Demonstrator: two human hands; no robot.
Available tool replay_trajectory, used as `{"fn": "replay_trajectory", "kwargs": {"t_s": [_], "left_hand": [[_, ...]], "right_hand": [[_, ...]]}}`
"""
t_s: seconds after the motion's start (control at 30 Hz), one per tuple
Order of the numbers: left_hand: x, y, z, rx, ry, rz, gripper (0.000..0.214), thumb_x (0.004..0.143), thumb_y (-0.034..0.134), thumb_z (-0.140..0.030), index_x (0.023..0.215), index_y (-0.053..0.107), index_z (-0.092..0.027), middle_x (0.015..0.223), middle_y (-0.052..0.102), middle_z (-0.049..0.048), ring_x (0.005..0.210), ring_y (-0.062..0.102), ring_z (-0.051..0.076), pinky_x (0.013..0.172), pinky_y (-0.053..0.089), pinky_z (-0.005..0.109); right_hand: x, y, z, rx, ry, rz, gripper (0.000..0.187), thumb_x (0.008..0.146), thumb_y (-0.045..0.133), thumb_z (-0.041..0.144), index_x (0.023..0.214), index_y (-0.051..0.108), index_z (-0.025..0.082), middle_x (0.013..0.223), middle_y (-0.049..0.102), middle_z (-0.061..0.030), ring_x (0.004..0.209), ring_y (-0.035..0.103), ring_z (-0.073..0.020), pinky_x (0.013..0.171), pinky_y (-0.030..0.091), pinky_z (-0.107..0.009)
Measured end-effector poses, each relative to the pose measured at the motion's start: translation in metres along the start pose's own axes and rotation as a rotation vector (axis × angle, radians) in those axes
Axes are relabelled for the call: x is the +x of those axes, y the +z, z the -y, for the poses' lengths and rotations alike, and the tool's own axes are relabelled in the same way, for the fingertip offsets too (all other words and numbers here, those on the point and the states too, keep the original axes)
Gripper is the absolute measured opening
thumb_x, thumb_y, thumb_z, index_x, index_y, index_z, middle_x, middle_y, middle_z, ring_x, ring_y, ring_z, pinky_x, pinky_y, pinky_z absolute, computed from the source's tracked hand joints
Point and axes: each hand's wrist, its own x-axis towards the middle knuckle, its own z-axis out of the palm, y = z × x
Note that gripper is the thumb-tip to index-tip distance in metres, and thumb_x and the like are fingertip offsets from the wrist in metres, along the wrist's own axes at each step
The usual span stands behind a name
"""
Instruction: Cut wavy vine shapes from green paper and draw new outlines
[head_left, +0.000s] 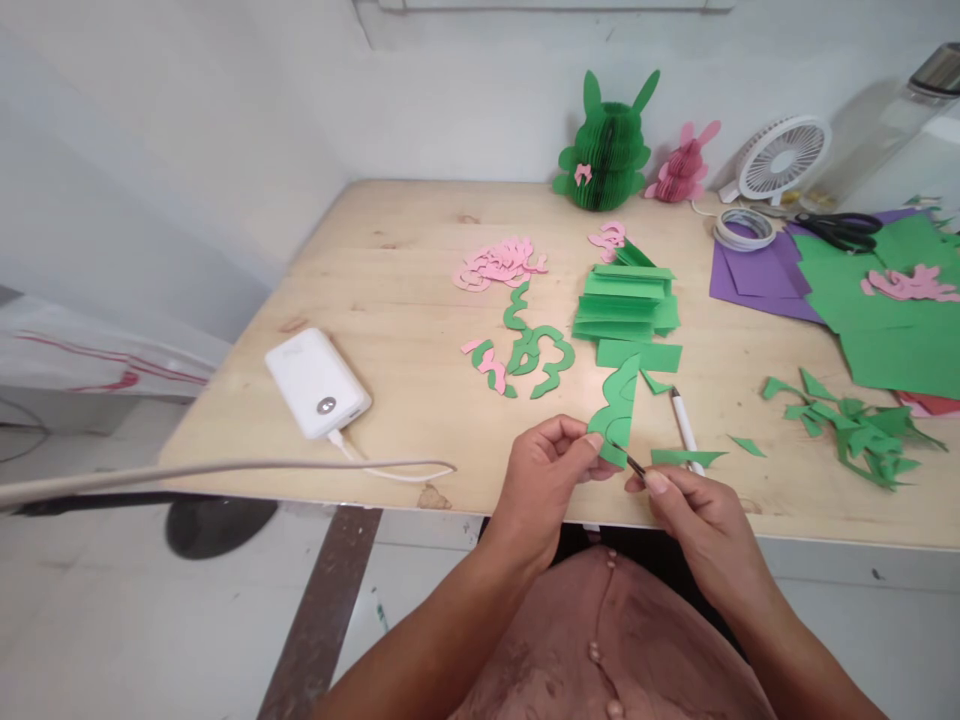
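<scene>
My left hand (551, 462) pinches a green paper strip (621, 395) near its lower end. Scalloped curves run along the strip's left edge, and curved lines are drawn on it. In my right hand (697, 510) is a pair of scissors (635, 466), its dark blades at the strip's lower part and its handles hidden by my fingers. Just beyond the strip lie a green paper rectangle (656, 356) and folded green paper pieces (622, 305). A white pen (684, 425) rests right of the strip, partly over a green offcut (675, 457).
Left of the strip lie wavy green cutouts (551, 350) and a pink cutout pile (501, 263). A white power bank (316, 382) with a cable is at left. Green scraps (855, 430), green sheets (892, 320) and black scissors (840, 230) occupy the right. Paper rabbits (604, 150) and a fan (784, 160) stand behind.
</scene>
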Motion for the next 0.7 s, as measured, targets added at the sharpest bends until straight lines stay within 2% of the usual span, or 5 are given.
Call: {"fn": "replay_trajectory", "kwargs": {"t_s": [0.3, 0.7], "left_hand": [[-0.0024, 0.0025, 0.0053, -0.068, -0.014, 0.003, 0.024, 0.066, 0.076, -0.029, 0.066, 0.055, -0.016, 0.058, 0.062, -0.0026, 0.060, 0.063, 0.012, 0.072, 0.053, 0.029], [0.0021, -0.0035, -0.0017, 0.013, -0.022, 0.017, 0.023, 0.064, 0.076, -0.030, 0.072, 0.060, -0.015, 0.064, 0.062, -0.0007, 0.060, 0.060, 0.012, 0.068, 0.053, 0.028]], "right_hand": [[0.0000, 0.0009, 0.0017, -0.002, -0.013, 0.008, 0.038, 0.085, 0.055, 0.049, 0.075, 0.075, 0.019, 0.062, 0.066, -0.0012, 0.060, 0.060, -0.0178, 0.056, 0.048, -0.025], [0.0006, -0.0032, -0.0026, -0.127, -0.053, -0.032, 0.039, 0.083, 0.055, 0.050, 0.066, 0.070, 0.018, 0.060, 0.062, -0.0017, 0.057, 0.055, -0.0169, 0.054, 0.045, -0.026]]}}
